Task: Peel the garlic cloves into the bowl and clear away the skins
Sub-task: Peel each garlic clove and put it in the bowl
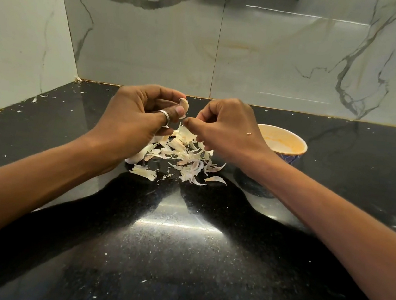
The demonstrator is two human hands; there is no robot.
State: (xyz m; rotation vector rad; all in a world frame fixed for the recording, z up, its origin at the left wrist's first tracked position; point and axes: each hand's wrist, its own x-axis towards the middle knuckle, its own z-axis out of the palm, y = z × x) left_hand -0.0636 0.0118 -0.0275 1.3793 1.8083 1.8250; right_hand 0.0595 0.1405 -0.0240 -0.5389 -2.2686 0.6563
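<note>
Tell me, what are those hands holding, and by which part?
The left hand pinches a garlic clove by its lower part, between thumb and fingers. The right hand curls near the clove's lower tip; whether it pinches skin cannot be told.

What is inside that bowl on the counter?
The bowl shows only its pale orange inner wall; nothing else shows. The right hand covers its near left part.
</note>
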